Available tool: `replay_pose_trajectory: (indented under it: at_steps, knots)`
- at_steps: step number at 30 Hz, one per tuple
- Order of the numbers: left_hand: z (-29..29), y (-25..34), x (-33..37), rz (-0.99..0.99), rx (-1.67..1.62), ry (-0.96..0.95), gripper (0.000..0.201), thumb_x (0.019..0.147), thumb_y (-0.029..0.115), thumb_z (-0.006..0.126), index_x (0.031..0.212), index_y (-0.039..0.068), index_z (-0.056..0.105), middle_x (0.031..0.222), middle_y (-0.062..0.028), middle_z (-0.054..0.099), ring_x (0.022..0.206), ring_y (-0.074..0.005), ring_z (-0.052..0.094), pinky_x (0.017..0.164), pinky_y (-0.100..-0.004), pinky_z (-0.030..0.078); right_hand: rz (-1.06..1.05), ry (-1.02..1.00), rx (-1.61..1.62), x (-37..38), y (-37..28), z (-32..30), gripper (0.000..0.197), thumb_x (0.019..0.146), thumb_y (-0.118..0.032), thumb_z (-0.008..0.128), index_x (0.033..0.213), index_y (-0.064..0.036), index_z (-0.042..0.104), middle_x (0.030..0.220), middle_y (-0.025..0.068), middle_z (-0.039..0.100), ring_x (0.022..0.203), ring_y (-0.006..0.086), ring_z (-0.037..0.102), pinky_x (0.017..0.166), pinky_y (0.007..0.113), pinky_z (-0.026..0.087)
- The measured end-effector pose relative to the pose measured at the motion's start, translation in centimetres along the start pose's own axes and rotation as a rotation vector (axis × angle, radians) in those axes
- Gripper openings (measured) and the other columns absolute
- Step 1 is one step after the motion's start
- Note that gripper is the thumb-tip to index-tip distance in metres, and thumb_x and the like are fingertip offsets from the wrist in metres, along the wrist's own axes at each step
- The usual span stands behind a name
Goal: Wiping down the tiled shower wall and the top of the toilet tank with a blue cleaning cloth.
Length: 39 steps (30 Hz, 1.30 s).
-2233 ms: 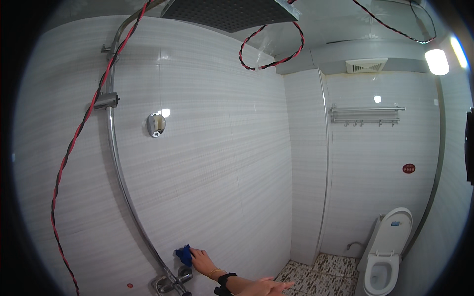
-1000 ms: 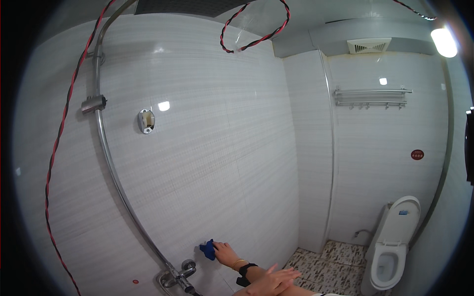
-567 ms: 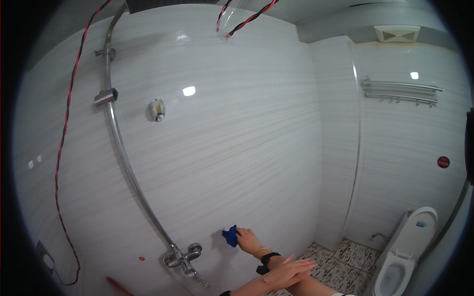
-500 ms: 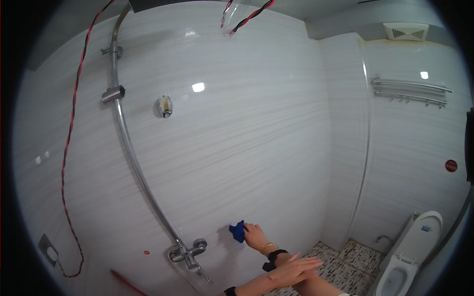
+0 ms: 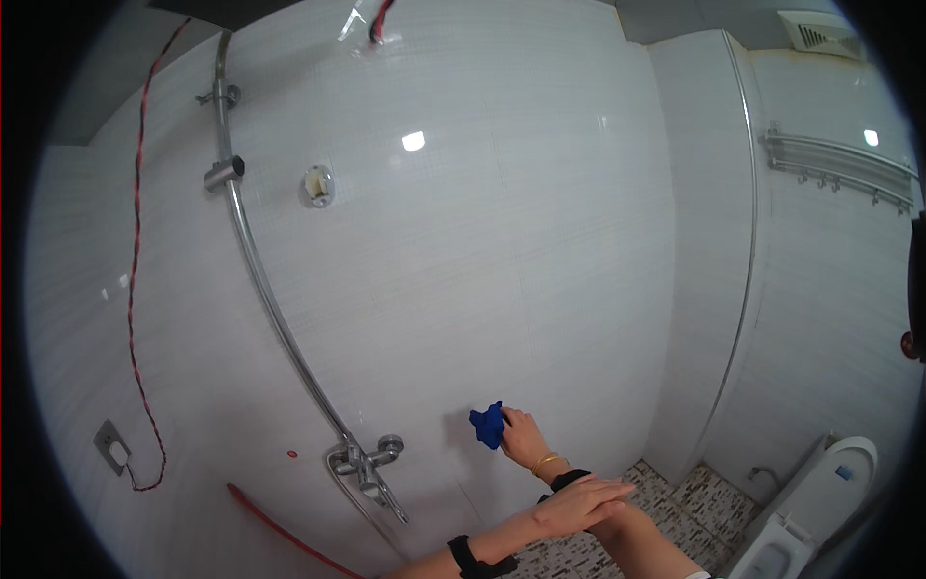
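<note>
A crumpled blue cloth (image 5: 488, 426) is in the fingers of my right hand (image 5: 524, 439), held against or close to the white wall panel (image 5: 569, 289). A gold bracelet (image 5: 546, 461) and a black strap circle the right wrist. My left hand (image 5: 581, 503) lies across my right forearm, its fingers stretched out and holding nothing. Another black strap (image 5: 473, 558) sits round the left forearm. To the left of the cloth, the chrome shower mixer (image 5: 365, 465) is fixed on the wall.
A chrome shower rail (image 5: 275, 307) rises from the mixer. Red-black twisted wire (image 5: 135, 241) hangs at the left, down to a wall socket (image 5: 112, 447). A red hose (image 5: 280, 531) runs below. The toilet (image 5: 820, 502) stands on patterned floor tiles (image 5: 709, 502); a towel rack (image 5: 839, 166) is above.
My right hand and the cloth have shifted a little to the right along the wall, away from the mixer. The left hand stays on the forearm. The whole view has turned slightly.
</note>
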<state>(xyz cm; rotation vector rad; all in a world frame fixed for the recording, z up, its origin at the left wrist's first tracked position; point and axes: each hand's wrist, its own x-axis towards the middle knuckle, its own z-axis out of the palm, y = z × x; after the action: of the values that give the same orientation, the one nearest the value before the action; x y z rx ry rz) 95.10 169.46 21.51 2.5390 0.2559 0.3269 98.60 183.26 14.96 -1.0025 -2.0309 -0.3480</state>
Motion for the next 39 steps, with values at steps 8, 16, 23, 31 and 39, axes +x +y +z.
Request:
replay_pose_trajectory:
  at_steps: [8, 16, 23, 31, 39]
  knots:
    - [-1.2, -2.4, 0.2, -0.184, -0.259, 0.173, 0.039, 0.093, 0.030, 0.034, 0.124, 0.007, 0.041, 0.116, -0.0134, 0.051, 0.110, -0.0244, 0.046, 0.092, -0.0338, 0.036, 0.142, 0.058, 0.241, -3.9, 2.7, 1.2, 0.039, 0.067, -0.002, 0.057, 0.104, 0.0025, 0.048, 0.104, 0.0208, 0.049, 0.094, 0.0365, 0.048, 0.083, 0.040, 0.040]
    - [-4.9, -9.1, -5.3, -0.449, -0.121, 0.559, 0.032, 0.088, 0.016, 0.044, 0.119, 0.006, 0.045, 0.108, -0.0144, 0.055, 0.101, -0.0257, 0.052, 0.086, -0.0336, 0.041, 0.222, 0.125, 0.422, -2.2, 2.2, 4.7, 0.046, 0.071, -0.013, 0.056, 0.110, 0.0067, 0.043, 0.113, 0.0238, 0.044, 0.100, 0.0380, 0.045, 0.089, 0.041, 0.036]
    - [-8.6, -13.8, -10.0, -0.528, 0.202, 0.898, 0.047, 0.084, 0.010, 0.049, 0.127, 0.000, 0.030, 0.125, -0.0190, 0.038, 0.115, -0.0278, 0.039, 0.093, -0.0351, 0.035, 0.295, 0.292, 0.329, 5.9, 0.3, 8.7, 0.043, 0.070, -0.007, 0.056, 0.108, 0.0094, 0.045, 0.118, 0.0260, 0.040, 0.106, 0.0377, 0.042, 0.089, 0.044, 0.034]
    - [-13.8, -16.3, -9.9, -0.514, 0.620, 0.927, 0.057, 0.082, 0.015, 0.050, 0.130, -0.002, 0.022, 0.133, -0.0235, 0.022, 0.122, -0.0395, 0.023, 0.100, -0.0433, 0.020, -0.035, 0.389, 0.211, 16.8, -0.5, 9.3, 0.035, 0.074, -0.011, 0.048, 0.105, 0.0058, 0.048, 0.129, 0.0211, 0.032, 0.119, 0.0363, 0.032, 0.098, 0.047, 0.024]
    - [-16.4, -21.5, -9.1, -0.812, 0.941, 0.954, 0.071, 0.086, 0.040, 0.041, 0.133, -0.004, 0.012, 0.128, -0.0350, 0.020, 0.119, -0.0503, 0.018, 0.098, -0.0524, 0.016, -0.281, 0.274, 0.101, 18.4, 2.2, 11.3, 0.037, 0.079, -0.025, 0.047, 0.112, -0.0064, 0.049, 0.139, 0.0112, 0.021, 0.128, 0.0255, 0.018, 0.103, 0.043, 0.017]
